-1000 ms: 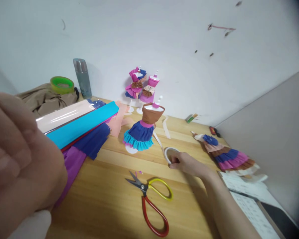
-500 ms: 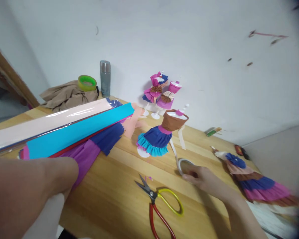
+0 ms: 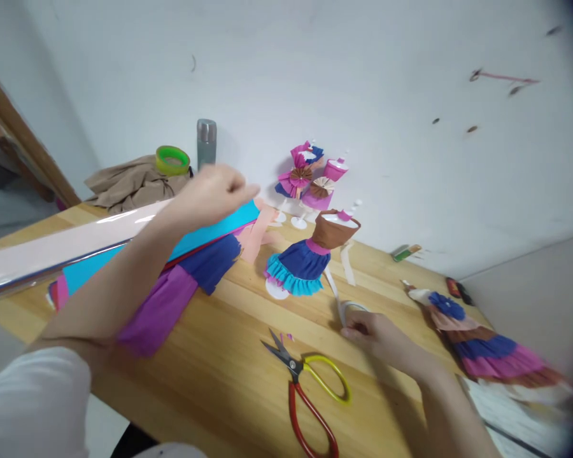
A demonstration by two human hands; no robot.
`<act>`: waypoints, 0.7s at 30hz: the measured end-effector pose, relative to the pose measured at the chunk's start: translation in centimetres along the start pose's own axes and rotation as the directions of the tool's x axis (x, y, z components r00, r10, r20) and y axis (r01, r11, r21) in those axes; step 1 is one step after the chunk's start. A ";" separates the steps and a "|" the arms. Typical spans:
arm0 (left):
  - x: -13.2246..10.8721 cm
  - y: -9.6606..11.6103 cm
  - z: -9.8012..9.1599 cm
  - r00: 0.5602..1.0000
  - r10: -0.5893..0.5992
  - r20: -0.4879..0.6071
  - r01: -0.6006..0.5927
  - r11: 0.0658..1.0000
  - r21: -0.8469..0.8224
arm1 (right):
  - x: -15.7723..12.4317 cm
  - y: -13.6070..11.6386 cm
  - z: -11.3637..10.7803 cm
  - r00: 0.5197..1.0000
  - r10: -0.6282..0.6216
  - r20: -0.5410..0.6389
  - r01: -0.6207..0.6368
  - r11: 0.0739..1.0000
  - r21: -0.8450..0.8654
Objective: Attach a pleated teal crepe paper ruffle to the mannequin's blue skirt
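My left hand [image 3: 219, 191] is above the rolls of crepe paper, over the turquoise sheet [image 3: 210, 229]; its fingers are curled and blurred, and whether they hold anything is unclear. On the wooden table my right hand [image 3: 375, 334] grips a roll of white tape [image 3: 351, 312], whose loose strip runs up toward a small dress form. That form wears a brown top [image 3: 334, 233], a blue skirt [image 3: 302, 261] and a turquoise ruffle [image 3: 293, 281]. Scissors [image 3: 292, 366] with one yellow and one red handle lie open in front.
Behind stand two more dressed forms [image 3: 300, 181] [image 3: 322, 191]. A grey flask [image 3: 207, 143], green tape [image 3: 172, 160] and brown cloth [image 3: 128, 183] are at the back left. A layered paper dress [image 3: 487, 346] lies at the right. Blue and purple paper [image 3: 162, 312] lies at the left.
My left arm has reached forward from the lower left, and its hand is now over the paper rolls. My right hand stays at the tape. The view has shifted slightly.
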State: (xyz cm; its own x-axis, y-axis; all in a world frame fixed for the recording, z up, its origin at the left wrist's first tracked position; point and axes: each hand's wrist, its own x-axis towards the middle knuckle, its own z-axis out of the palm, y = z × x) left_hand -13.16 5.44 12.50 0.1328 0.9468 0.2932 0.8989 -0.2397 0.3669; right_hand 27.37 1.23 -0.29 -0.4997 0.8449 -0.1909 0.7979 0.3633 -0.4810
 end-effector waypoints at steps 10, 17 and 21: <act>0.7 -6.2 9.1 0.909 -0.309 0.279 0.135 0.853 0.505 | -0.1 -0.4 -0.2 0.999 0.020 0.025 -0.020 1.000 0.021; 3.1 -8.9 4.8 0.926 -0.268 0.265 0.111 0.865 0.489 | -0.1 -0.2 -0.2 1.000 0.023 0.018 -0.024 0.999 0.044; 3.4 -9.3 3.5 0.919 -0.278 0.280 0.106 0.857 0.504 | -0.1 -0.2 0.0 0.999 0.040 0.013 -0.040 0.998 0.042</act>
State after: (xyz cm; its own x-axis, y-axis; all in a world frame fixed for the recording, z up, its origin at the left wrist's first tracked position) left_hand -19.62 11.61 6.95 -0.0113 0.9968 -0.0795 0.9950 0.0033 -0.0996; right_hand 27.29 1.10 -0.16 -0.4717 0.8536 -0.2209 0.8026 0.3120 -0.5084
